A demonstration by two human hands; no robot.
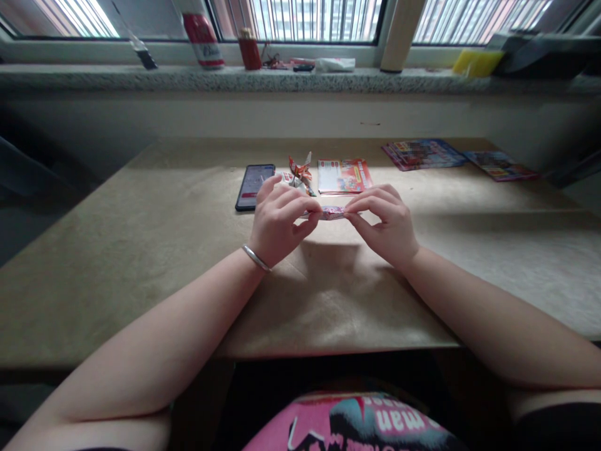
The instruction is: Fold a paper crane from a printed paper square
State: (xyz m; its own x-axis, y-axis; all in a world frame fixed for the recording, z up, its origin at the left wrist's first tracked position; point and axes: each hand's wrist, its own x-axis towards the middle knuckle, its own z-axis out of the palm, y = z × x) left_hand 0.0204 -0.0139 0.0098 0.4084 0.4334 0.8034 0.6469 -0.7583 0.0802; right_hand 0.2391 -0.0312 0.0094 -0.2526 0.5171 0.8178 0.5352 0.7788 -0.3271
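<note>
Between my two hands is a narrow strip of folded printed paper [333, 213], pinkish and white, held level a little above the table. My left hand [284, 216], with a silver bangle at the wrist, pinches its left end between thumb and fingers. At the other end, the thumb and fingertips of my right hand [385, 219] grip the paper. Just beyond my left hand stand red-and-white folded paper figures [301, 169], partly covered by the fingers. Behind my right hand lies a small stack of red-and-white printed sheets [342, 176].
A phone [253, 185] lies left of the paper figures on the beige table [141, 250]. Colourful printed sheets [422, 154] rest at the back right. On the stone windowsill [164, 80] stand a red-and-white can [203, 41], a red bottle [249, 50] and a yellow object [477, 62].
</note>
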